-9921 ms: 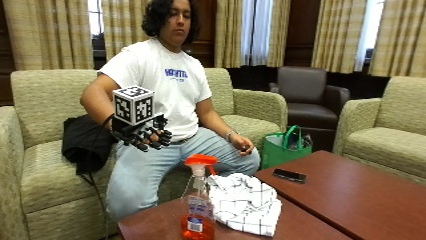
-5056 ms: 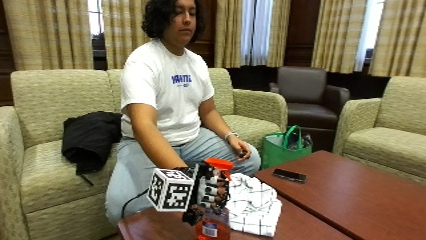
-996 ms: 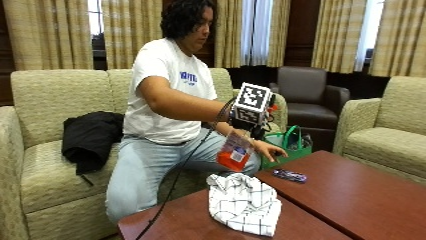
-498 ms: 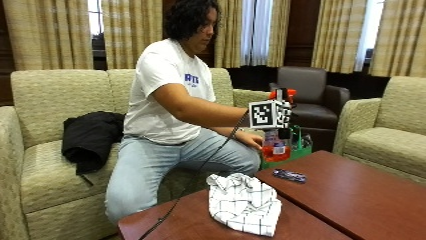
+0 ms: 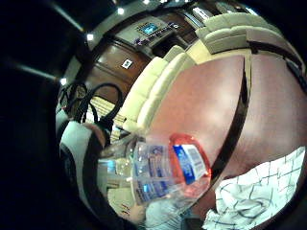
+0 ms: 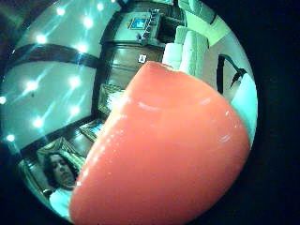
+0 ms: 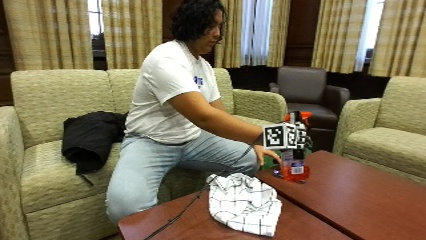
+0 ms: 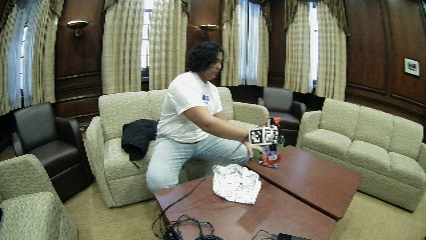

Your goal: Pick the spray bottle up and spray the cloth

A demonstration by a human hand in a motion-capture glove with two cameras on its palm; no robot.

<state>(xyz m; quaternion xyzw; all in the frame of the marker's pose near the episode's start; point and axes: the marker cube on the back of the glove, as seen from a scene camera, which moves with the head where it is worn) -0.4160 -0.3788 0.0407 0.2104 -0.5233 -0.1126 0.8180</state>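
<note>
spray bottle point(image 7: 293, 165): clear glossy plastic body, glossy orange plastic head, paper-like printed label
cloth point(image 7: 243, 203): soft woven fabric, white with dark check lines, matt and rumpled
table point(image 7: 359, 200): reddish-brown wood, smooth with a dull sheen
sofa point(image 7: 46, 125): coarse, nubbly beige upholstery, matt
armchair point(image 7: 307, 92): dark leather-like cover, smooth, slight shine
jacket point(image 7: 90, 137): black matt cloth

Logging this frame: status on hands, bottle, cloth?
Right hand grips spray bottle, upright, base at the table. Cloth crumpled on nearer table, apart from bottle. Nothing between them.
</note>
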